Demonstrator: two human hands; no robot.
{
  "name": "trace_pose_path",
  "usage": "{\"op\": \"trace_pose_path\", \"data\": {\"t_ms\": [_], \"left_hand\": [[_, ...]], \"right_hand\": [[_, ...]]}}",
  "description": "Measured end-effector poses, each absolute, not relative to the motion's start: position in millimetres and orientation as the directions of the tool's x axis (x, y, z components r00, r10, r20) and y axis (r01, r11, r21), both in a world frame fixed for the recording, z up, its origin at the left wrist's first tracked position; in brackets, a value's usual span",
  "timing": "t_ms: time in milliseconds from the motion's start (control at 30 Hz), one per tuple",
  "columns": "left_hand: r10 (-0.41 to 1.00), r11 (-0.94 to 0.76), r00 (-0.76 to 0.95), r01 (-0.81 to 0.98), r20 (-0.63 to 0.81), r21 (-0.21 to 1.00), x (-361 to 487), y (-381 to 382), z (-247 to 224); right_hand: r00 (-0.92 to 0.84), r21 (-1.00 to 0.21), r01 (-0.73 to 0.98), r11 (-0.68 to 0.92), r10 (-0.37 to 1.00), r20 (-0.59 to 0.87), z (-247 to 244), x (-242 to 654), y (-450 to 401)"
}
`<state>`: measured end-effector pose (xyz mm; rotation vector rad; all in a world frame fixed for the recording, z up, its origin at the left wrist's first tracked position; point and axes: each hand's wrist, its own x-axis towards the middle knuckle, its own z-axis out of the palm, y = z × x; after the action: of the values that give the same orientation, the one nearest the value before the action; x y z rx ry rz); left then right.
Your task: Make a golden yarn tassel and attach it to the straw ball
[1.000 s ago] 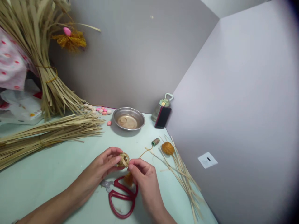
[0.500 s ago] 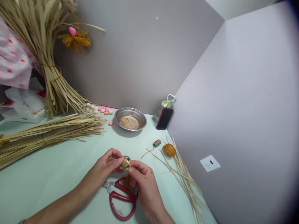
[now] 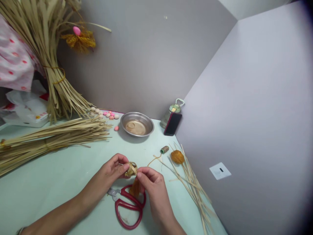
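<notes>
Between my hands is a small woven straw ball (image 3: 132, 168) with open gaps in its weave. My left hand (image 3: 116, 168) grips its left side between thumb and fingers. With thumb and forefinger, my right hand (image 3: 151, 180) pinches at the ball's right edge; a strip there is too small to make out fully. A golden-brown tassel (image 3: 134, 188) hangs below the ball, partly behind my right fingers. Under it, red-handled scissors (image 3: 128, 205) lie on the table, their blades pointing left and partly hidden by my left wrist.
Ahead stands a metal bowl (image 3: 137, 124) of water, beside several pink and white pebble-like pieces (image 3: 111, 115). A phone (image 3: 172, 124) leans on a bottle (image 3: 168, 114). Straw bundles (image 3: 49, 140) fill the left; loose strips (image 3: 193, 182), a brown thread ball (image 3: 177, 157) and a small spool (image 3: 164, 149) lie right.
My right hand has shifted slightly right, and more of the tassel shows below the ball. My left hand keeps its hold on the ball.
</notes>
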<state>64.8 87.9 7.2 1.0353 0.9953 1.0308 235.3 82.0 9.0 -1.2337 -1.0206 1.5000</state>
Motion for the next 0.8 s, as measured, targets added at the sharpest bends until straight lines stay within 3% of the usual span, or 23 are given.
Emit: {"op": "trace_pose_path", "data": {"t_ms": [233, 433, 800], "left_hand": [[0.968, 0.153, 0.222, -0.144, -0.119, 0.978, 62.8, 90.9, 4.9], [0.977, 0.149, 0.171, -0.118, -0.128, 0.982, 64.2, 91.1, 1.7], [0.972, 0.173, 0.177, -0.081, -0.156, 0.982, 66.4, 90.1, -3.3]], "right_hand": [[-0.198, -0.922, -0.237, -0.305, 0.945, -0.262, 7.6, 235.6, 78.7], [-0.188, -0.833, -0.373, -0.408, 0.913, -0.363, 9.5, 230.6, 74.1], [-0.149, -0.868, -0.307, -0.39, 0.92, -0.361, 7.0, 225.6, 71.2]]}}
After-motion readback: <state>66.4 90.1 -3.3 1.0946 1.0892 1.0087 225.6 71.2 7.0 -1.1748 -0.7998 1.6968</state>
